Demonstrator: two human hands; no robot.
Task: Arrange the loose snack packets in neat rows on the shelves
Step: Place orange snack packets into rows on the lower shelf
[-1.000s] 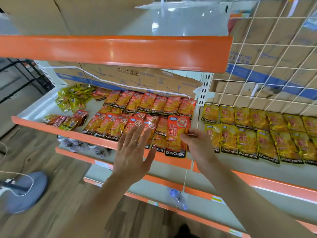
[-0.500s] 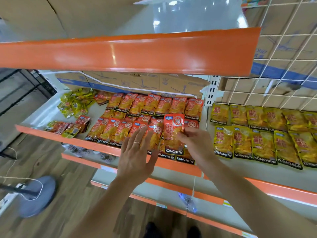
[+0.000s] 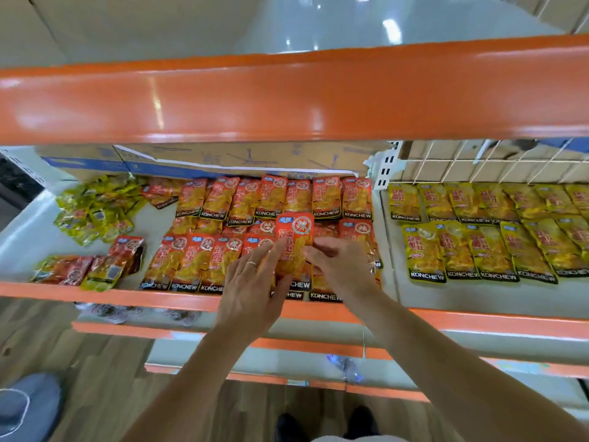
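so a second back the right hand had that red snack packet lifted clear over the shelf's orange front lip, and the left hand was just hovering with fingers spread. by this moment the packet had come down onto the front row of red packets, near the right end, lying on top of its neighbours rather than in its own gap. the right hand pinched its right edge between thumb and fingers. the left hand had closed in too, with straight fingers laid against the packet's left side and not curled round it. looked like the lining-up bit of the placement, not finished, since the packet sat a little higher than the row around it.

the back row of red packets was already tidy, and the yellow packets on the next bay over were in two rows. the messy stuff was on the left: a heap of yellow-green packets and a few loose ones by the front lip, so plenty left to do.

as for writing, "konchew" in white capitals on a black strip ran along the bottom of both the red and the yellow packets. there was big chinese lettering and a round emblem on the fronts, too soft to read. a small blue tab sat in each top corner, also illegible. the cardboard box behind had printing that couldn't be made out.
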